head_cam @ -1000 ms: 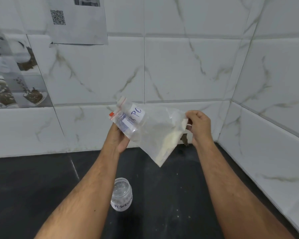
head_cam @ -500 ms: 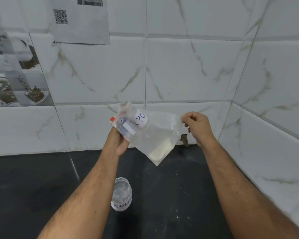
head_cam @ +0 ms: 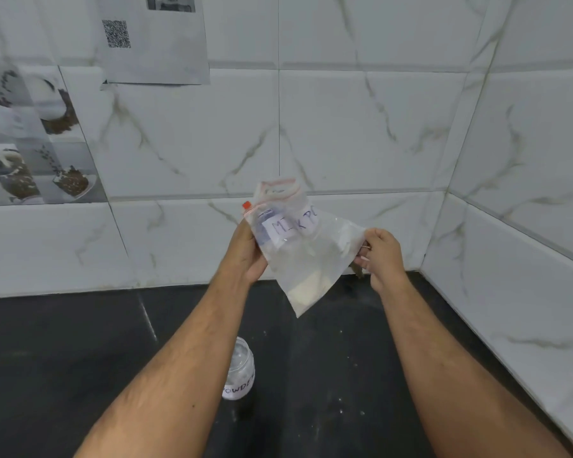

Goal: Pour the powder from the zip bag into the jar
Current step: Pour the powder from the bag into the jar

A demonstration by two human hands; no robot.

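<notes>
Both hands pinch the zip bag (head_cam: 303, 256) (left hand (head_cam: 247, 256), right hand (head_cam: 379, 256)) above the jar (head_cam: 240, 371).

Home kitchen corner: dark stone countertop (head_cam: 80, 358), marble-veined wall tiles (head_cam: 361, 127), decorative food-picture tiles (head_cam: 30, 143) at left, printed QR sheet (head_cam: 153, 38) taped above.
</notes>
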